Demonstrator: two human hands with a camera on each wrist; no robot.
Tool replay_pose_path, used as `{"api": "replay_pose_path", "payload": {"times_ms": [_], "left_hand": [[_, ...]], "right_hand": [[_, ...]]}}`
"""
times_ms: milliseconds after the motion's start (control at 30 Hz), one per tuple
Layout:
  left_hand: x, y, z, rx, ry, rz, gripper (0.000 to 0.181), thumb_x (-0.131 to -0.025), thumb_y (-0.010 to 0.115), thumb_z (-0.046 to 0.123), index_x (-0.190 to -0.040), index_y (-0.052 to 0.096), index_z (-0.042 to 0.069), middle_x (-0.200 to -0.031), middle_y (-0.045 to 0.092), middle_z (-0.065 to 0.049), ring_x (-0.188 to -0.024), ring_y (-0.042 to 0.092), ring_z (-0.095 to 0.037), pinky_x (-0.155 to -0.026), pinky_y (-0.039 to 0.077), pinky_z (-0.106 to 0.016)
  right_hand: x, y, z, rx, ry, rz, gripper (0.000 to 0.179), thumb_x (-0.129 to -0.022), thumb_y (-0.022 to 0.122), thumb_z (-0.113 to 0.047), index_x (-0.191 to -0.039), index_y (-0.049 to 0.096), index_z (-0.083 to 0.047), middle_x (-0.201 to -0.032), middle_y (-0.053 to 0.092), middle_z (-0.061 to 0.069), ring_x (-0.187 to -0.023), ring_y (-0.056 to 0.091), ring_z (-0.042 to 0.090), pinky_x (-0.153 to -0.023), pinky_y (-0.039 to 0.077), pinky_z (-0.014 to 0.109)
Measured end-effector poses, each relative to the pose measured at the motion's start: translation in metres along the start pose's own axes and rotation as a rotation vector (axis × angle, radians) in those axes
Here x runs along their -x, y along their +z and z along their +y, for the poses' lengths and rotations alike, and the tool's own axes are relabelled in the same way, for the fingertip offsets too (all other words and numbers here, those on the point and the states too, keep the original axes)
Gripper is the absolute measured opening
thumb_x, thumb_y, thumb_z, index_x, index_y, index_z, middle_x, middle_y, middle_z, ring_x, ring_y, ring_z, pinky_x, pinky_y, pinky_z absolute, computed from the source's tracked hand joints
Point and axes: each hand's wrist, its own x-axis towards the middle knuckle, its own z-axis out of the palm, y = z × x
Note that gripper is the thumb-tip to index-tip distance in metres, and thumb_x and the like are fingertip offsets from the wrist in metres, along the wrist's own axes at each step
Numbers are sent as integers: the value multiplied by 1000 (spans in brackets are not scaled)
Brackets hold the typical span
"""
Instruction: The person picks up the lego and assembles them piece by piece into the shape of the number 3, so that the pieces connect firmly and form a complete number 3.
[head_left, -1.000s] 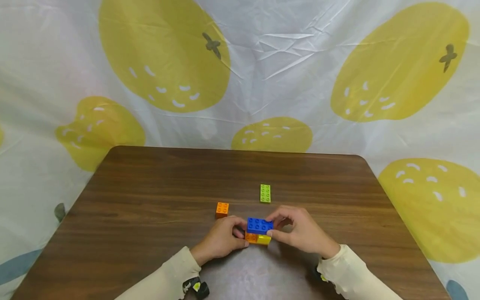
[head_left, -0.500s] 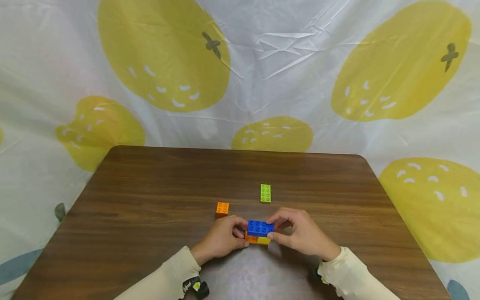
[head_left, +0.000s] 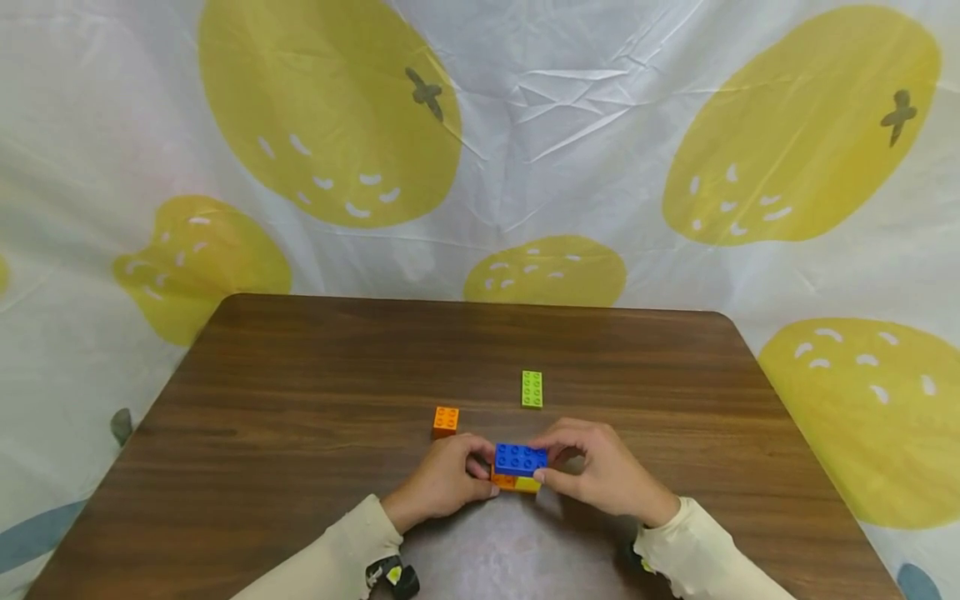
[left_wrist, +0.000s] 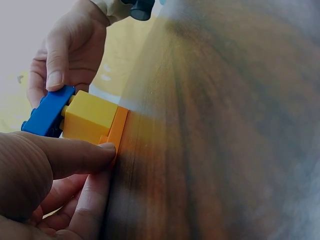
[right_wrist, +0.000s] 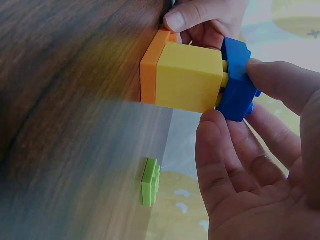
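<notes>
A thin orange toy brick (left_wrist: 120,127) lies flat on the table as a base, with a taller yellow brick (right_wrist: 187,77) standing on its right part. My left hand (head_left: 442,477) pinches the base's left end between thumb and fingers. Over the yellow brick, a blue eight-stud brick (head_left: 520,459) is pinched by my right hand (head_left: 603,468), thumb in front and fingers behind. In the right wrist view the blue brick sits slightly tilted on the yellow one, whose studs show in a narrow gap. From above, the blue brick hides much of the yellow brick and base.
A small orange brick (head_left: 446,421) with four studs rests behind my left hand. Farther back lies a flat lime-green brick (head_left: 532,389). The brown wooden table (head_left: 337,350) ends at a fruit-patterned cloth (head_left: 570,167) hanging behind it.
The blue brick and my right hand have come down slightly toward the yellow brick. My left hand keeps its place at the base.
</notes>
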Motion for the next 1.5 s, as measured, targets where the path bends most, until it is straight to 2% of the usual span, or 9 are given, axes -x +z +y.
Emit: {"api": "replay_pose_path", "payload": {"times_ms": [567, 833, 1233, 1500], "left_hand": [[2, -1, 1, 0, -1, 3, 36, -78, 92, 5, -108, 73, 0, -103, 72, -9, -80, 71, -12, -68, 58, -21], [1, -2, 1, 2, 1, 2, 36, -78, 92, 5, -108, 73, 0, -103, 72, -10, -80, 71, -12, -68, 58, -21], [2, 0, -1, -2, 2, 8, 36, -77, 92, 6, -108, 74, 1, -102, 73, -8, -79, 70, -10, -67, 57, -21], [1, -1, 1, 1, 17, 5, 36, -78, 92, 5, -108, 73, 0, -103, 73, -9, -80, 72, -12, -68, 58, -21]], "right_hand": [[-3, 0, -1, 0, 2, -18, 29, -89, 87, -20, -117, 79, -15, -105, 77, -3, -85, 70, 6, -73, 63, 34], [-7, -1, -5, 49, -7, -30, 30, -86, 89, -16, -115, 80, -14, -97, 72, -8, -80, 67, 6, -69, 59, 28], [-9, 0, -4, 39, -36, -47, 29, -83, 89, -11, -111, 80, -13, -92, 70, -7, -77, 66, 3, -67, 59, 27], [-7, -1, -3, 37, -14, -46, 32, -83, 89, -12, -114, 81, -10, -93, 71, -8, -77, 67, 6, -67, 60, 30]]}}
